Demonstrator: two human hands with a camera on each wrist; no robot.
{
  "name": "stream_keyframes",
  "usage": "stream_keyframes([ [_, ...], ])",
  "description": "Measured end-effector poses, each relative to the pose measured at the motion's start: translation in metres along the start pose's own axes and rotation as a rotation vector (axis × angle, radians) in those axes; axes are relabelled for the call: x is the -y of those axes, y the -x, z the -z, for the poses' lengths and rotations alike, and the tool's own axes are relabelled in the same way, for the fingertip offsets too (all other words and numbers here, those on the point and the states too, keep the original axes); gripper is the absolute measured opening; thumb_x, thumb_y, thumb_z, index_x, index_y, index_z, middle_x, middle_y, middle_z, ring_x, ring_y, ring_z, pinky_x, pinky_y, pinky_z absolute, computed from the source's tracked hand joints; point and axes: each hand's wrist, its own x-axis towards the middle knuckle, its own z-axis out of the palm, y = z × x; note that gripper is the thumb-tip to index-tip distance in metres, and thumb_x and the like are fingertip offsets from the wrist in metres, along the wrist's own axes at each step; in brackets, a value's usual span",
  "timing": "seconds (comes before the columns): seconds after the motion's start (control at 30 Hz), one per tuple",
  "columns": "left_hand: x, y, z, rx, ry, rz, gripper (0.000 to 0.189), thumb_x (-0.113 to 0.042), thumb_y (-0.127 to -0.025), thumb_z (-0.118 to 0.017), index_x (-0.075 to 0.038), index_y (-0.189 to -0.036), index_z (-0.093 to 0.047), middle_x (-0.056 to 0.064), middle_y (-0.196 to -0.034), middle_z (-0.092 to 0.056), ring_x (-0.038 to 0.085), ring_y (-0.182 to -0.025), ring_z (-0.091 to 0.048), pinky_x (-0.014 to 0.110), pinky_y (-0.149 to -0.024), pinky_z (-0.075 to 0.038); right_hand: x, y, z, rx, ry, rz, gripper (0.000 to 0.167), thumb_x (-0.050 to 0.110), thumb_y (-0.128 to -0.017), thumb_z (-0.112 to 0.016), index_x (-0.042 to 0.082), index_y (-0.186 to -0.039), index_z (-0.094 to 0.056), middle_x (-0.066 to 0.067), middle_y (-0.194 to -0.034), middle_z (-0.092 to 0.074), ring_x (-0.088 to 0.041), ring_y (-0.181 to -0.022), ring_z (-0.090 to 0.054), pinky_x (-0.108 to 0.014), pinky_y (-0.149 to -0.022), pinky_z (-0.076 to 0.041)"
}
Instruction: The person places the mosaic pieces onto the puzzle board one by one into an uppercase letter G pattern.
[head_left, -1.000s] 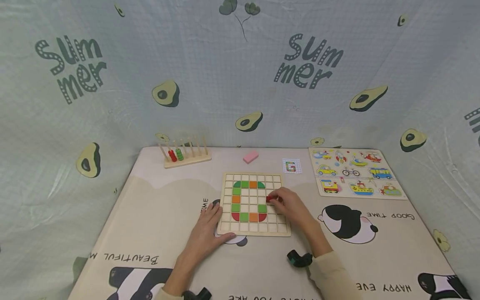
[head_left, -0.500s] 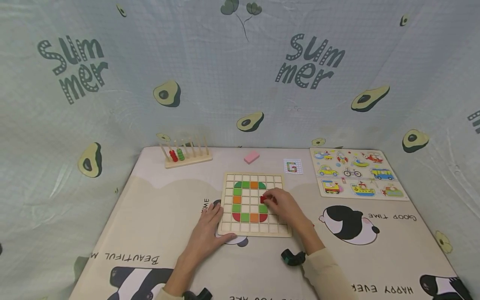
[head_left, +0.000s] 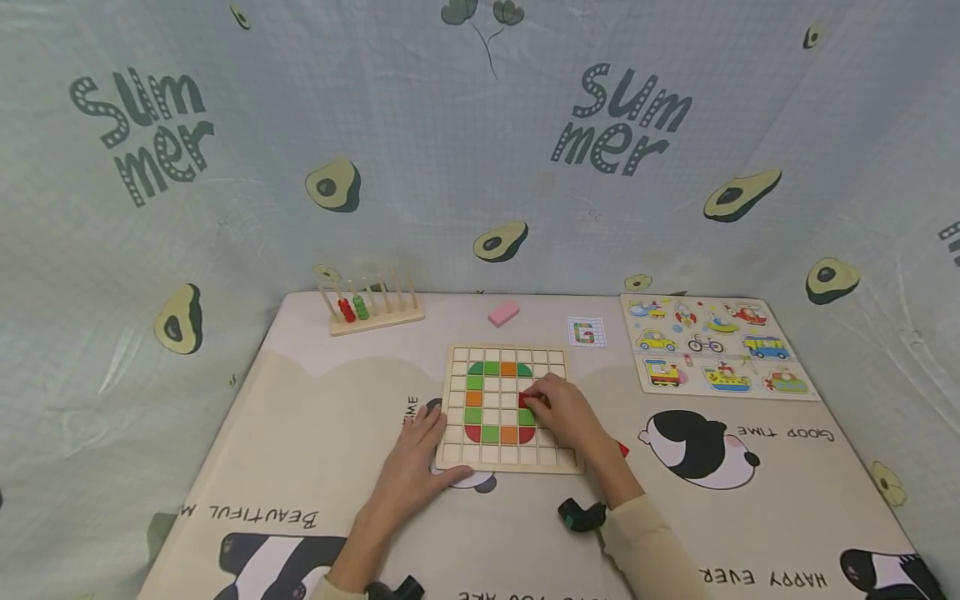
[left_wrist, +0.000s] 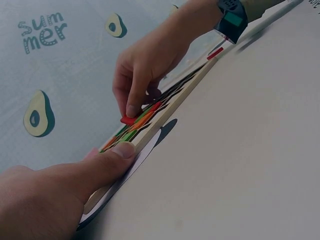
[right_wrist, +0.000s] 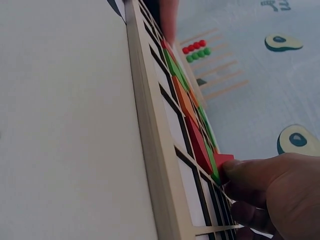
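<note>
A square wooden grid board lies on the table, with green, orange and red tiles forming a ring in its cells. My right hand pinches a red tile between thumb and fingertips over the ring's right side, just above a green tile. In the right wrist view the red tile tilts up from the cells. My left hand rests at the board's lower left corner with its fingers straight. Its thumb touches the board's edge in the left wrist view.
Beyond the board are a bead rack, a pink block and a small pattern card. A vehicle picture puzzle board lies at the back right. Another red piece shows beside my right forearm.
My right hand has moved left with the red tile, from outside the ring's right side to the gap there. The left hand has stayed in place.
</note>
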Motion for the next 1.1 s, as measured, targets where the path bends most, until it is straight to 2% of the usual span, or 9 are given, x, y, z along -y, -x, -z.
stream_keyframes([
  [0.37,0.0,0.0,0.0,0.003,0.006,0.004,0.097,-0.06,-0.077,-0.077,-0.003,-0.149,-0.047,0.013,-0.159,-0.041,0.034,-0.152,-0.03,0.047,-0.127,-0.026,-0.002,0.0,-0.004,-0.03,0.028,0.041,0.011,0.017,-0.091,-0.074,0.008,-0.097,-0.078,-0.001,-0.09,-0.064,-0.01,-0.075,-0.054,-0.026,-0.067,-0.05],
  [0.63,0.0,0.0,-0.001,0.011,0.002,0.013,0.097,-0.061,-0.077,-0.077,-0.004,-0.149,-0.046,0.012,-0.16,-0.04,0.033,-0.153,-0.029,0.047,-0.128,-0.025,-0.002,0.002,-0.003,-0.011,0.044,0.01,0.014,0.019,-0.094,-0.07,0.009,-0.103,-0.076,0.0,-0.094,-0.065,-0.01,-0.078,-0.053,-0.027,-0.071,-0.051],
  [0.87,-0.001,0.0,0.0,0.01,0.008,0.012,0.097,-0.06,-0.078,-0.077,-0.003,-0.15,-0.045,0.013,-0.16,-0.04,0.034,-0.153,-0.028,0.047,-0.128,-0.025,-0.005,0.006,0.001,-0.028,0.006,-0.003,0.014,0.019,-0.095,-0.069,0.011,-0.105,-0.074,0.002,-0.096,-0.064,-0.008,-0.081,-0.055,-0.027,-0.075,-0.055],
  [1.1,0.0,0.0,0.0,0.003,0.002,0.003,0.097,-0.061,-0.077,-0.077,-0.003,-0.149,-0.046,0.013,-0.159,-0.041,0.034,-0.153,-0.029,0.048,-0.127,-0.026,-0.007,0.013,0.012,-0.018,-0.003,-0.031,0.017,0.019,-0.094,-0.067,0.01,-0.108,-0.072,0.001,-0.1,-0.064,-0.011,-0.089,-0.059,-0.031,-0.081,-0.059],
])
